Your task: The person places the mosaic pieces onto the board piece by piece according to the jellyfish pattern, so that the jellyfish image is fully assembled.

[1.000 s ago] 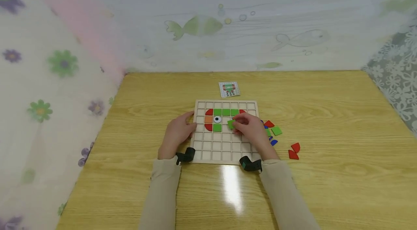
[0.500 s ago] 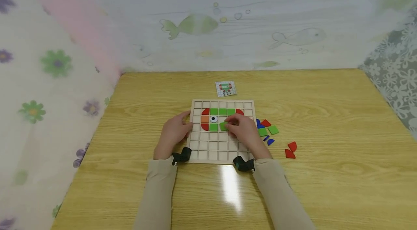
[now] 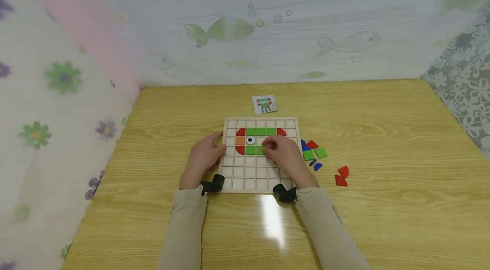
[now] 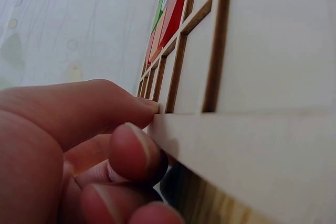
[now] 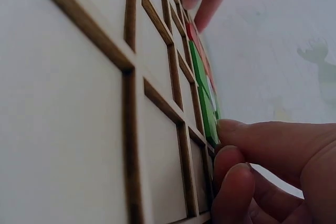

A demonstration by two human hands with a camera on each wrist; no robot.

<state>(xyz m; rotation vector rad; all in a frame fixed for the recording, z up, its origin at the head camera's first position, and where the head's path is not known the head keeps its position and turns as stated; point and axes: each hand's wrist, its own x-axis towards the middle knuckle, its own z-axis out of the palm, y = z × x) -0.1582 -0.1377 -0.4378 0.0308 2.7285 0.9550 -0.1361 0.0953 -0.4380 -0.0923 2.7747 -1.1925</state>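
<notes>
A square wooden grid board lies on the table, partly filled with flat coloured tiles. At its left edge my left hand grips the frame, its thumb on the rim and the other fingers curled beside it. My right hand pinches the right-hand edge of a green square tile, which lies in a cell of the lower tile row, next to another green square. Above that row sit a round eye tile and an orange square. Red quarter-circle tiles mark the corners.
Behind the board lies a small picture card with a coloured figure. Loose green, blue and red tiles are scattered right of the board, and two red quarter-circles lie farther right. Patterned walls stand behind and to the left.
My right hand has moved left and slightly down with the green square tile, which now lies in the cell beside the other green square. My left hand stays at the board's edge.
</notes>
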